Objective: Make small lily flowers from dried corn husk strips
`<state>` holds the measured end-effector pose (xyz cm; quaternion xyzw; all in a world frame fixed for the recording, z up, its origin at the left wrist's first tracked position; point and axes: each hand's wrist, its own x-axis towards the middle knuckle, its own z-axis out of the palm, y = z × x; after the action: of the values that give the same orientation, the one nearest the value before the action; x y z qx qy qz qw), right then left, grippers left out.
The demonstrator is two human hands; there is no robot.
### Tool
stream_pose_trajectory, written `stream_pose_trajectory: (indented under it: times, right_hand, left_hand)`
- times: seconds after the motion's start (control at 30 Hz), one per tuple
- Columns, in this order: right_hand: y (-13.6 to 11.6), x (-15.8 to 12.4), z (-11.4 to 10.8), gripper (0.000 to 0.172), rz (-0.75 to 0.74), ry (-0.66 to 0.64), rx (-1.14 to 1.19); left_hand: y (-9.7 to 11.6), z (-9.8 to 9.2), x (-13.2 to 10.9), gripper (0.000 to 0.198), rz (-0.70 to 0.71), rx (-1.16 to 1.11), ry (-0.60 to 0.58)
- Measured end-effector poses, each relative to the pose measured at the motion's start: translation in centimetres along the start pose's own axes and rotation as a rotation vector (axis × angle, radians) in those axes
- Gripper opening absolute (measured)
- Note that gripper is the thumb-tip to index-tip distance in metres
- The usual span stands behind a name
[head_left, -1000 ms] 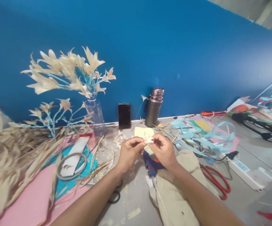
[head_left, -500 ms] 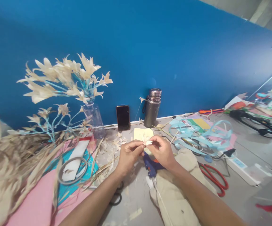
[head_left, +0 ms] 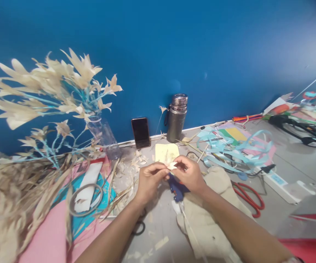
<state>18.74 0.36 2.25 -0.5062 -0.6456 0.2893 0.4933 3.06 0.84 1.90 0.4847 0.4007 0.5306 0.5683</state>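
A small cream flower with pointed petals is pinched between my two hands. My left hand is closed, its thumb and forefinger at the flower's base. My right hand is closed too, its fingertips on the petals. Under them lies a yellow paper pad. A blue glue gun rests just below my right hand, partly hidden by it. Beside it a beige cloth spreads under my right forearm.
Dried husks pile at the left, under husk flowers in a clear vase. A phone and a steel flask stand by the blue wall. Light-blue ribbon, red-handled scissors and a power strip lie at right.
The view has shifted a little, and the vase now leans further left in it. Fewer petals show between my fingers; both hands keep their pinch on the flower.
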Motion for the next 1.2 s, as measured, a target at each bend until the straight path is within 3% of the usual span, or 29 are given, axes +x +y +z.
stream_pose_trajectory:
  times: [0.13,0.37,0.53,0.77,0.9,1.07,1.2]
  right_hand:
    - [0.0,0.0,-0.1,0.005,0.04,-0.036,0.067]
    - [-0.1,0.1,-0.4,0.005,0.015,-0.095,0.063]
    - [-0.2,0.3,-0.7,0.011,0.014,-0.153,0.085]
    - [0.0,0.4,-0.5,0.011,0.055,-0.139,0.101]
    - [-0.2,0.4,-0.5,0.008,0.049,-0.171,0.074]
    - [-0.1,0.2,-0.3,0.004,0.018,-0.19,0.048]
    - [0.1,0.2,-0.3,0.006,-0.001,-0.204,0.02]
  left_hand:
    - [-0.6,-0.6,0.4,0.011,-0.071,-0.059,-0.05]
    - [-0.6,-0.4,0.2,0.014,-0.135,-0.097,-0.021]
    - [0.1,-0.1,-0.1,0.01,-0.055,-0.015,-0.023]
    - [0.3,-0.2,-0.2,0.002,0.053,0.09,0.108]
    - [0.3,-0.3,-0.1,0.008,0.094,0.157,0.178]
    - [0.1,-0.6,0.1,0.004,0.058,0.14,0.151]
    - [0.1,-0.8,0.2,0.013,0.047,0.158,0.119]
